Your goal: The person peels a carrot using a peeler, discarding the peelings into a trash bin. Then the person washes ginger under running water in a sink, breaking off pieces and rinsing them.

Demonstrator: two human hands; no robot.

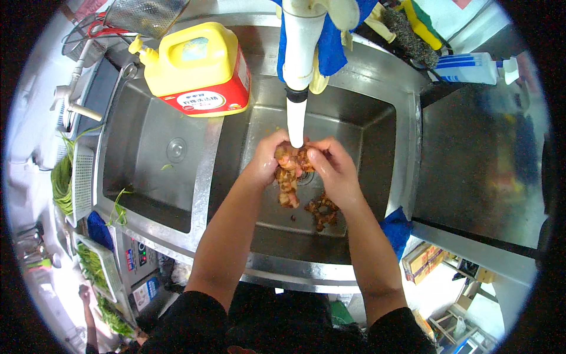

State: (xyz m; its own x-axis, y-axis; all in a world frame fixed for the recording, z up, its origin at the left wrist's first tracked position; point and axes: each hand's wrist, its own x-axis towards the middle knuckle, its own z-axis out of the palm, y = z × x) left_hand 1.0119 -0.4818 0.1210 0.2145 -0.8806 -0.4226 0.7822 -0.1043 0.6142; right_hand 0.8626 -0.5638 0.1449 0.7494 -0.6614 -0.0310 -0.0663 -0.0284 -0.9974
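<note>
A knobbly brown and pinkish root, seemingly ginger (288, 188), is held between my two hands over the right-hand basin of a steel sink. My left hand (266, 159) grips its left side. My right hand (334, 170) has its thumb and fingers on the upper right part. Right above the root is the white tap spout (297, 119), which hides a little of it. Smaller dark brown pieces (322, 212) lie on the basin floor beside my right wrist, and part of the drain (306, 177) shows behind the root.
A yellow jug of detergent with a pump (199, 71) lies across the divider between the basins. Blue cloth (334, 48) and pale gloves hang behind the tap. A steel scourer (409, 37) and a white bottle (468, 68) are at the back right. White baskets of greens (82, 186) stand left.
</note>
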